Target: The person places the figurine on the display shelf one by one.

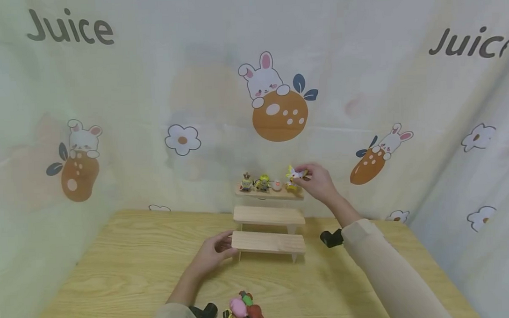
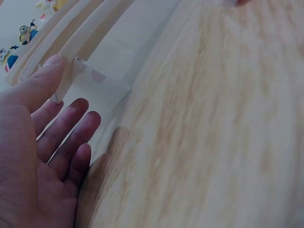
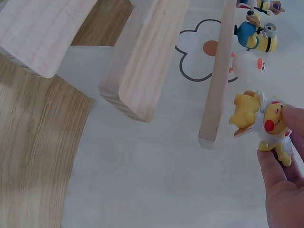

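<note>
My right hand [image 1: 319,183] pinches a Pikachu figurine [image 3: 273,124] in a white suit at the right end of the top step [image 1: 270,194]. Its yellow lower part is close over that step. Along the same step stand two Minion figurines [image 1: 246,182] and a small whitish round figurine [image 1: 276,185] with red marks. My left hand [image 1: 211,251] grips the left end of the lowest wooden step [image 1: 267,242], thumb at its front edge. The other left fingers curl loosely beside the stand's clear leg [image 2: 102,80]; the index fingertip is partly hidden in the left wrist view.
A middle wooden step [image 1: 269,214] lies between the other two. Several colourful toy figures [image 1: 240,311] lie heaped at the table's front edge. Behind the wood-grain table [image 1: 127,261] hangs a printed curtain [image 1: 218,85]. Black wrist devices [image 1: 332,238] show by both sleeves.
</note>
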`<state>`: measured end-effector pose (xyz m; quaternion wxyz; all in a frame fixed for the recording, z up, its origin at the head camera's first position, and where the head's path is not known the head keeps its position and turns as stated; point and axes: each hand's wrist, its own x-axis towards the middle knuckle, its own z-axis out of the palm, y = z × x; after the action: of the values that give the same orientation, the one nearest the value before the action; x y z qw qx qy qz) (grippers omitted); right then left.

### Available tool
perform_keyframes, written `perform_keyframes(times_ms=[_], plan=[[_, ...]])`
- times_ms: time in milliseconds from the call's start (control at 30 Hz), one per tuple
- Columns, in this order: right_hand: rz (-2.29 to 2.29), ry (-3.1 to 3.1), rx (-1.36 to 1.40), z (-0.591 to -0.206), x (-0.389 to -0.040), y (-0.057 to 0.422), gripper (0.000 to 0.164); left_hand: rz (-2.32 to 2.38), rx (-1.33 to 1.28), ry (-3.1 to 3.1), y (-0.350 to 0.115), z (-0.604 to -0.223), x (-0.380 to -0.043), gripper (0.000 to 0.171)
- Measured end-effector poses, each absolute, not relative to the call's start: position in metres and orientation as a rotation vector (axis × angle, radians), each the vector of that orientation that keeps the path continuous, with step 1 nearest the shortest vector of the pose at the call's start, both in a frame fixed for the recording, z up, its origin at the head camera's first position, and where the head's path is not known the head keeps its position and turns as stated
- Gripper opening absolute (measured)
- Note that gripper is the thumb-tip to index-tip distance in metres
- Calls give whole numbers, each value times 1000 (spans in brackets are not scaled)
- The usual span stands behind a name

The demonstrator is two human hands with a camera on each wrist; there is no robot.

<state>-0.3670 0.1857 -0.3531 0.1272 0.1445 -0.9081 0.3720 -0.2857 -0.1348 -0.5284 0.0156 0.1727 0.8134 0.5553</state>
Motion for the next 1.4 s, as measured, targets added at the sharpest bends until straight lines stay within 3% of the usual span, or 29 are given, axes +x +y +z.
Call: perform_keyframes(times_ms=[400,667,1033,1400], plan=[[1090,-2644,450,-354,-369,182,26,1729,522,2528,-132,-525,-283,59],[1040,-2669,526,-351,-373,180,26,1729,555,2498,-130,-495,-265,58],[1084,-2711,559,-351,-372,177,27,1756,537,2518,-134,-531,-286,60],[1087,-2696,604,-353,-370,182,28,1702,555,2557,-132,-519,-277,57]])
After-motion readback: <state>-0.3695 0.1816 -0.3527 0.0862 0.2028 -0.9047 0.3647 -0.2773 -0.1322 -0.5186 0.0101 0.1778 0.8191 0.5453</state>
